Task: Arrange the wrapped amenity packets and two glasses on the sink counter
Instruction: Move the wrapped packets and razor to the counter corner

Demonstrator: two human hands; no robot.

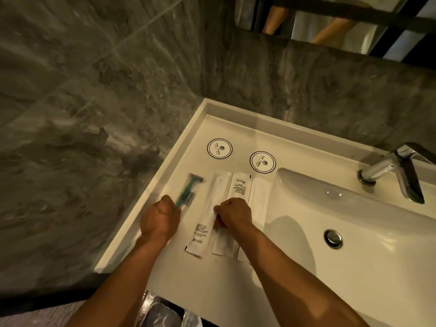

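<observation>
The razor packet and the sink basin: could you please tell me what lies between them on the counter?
In the head view, white wrapped packets lie side by side between the razor packet and the sink basin; the right hand rests on them.

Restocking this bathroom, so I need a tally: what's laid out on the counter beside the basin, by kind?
Round paper coasters: 2
Razor in clear wrap: 1
White wrapped packets: 4
Glasses: 0 in view
Total: 7
</observation>
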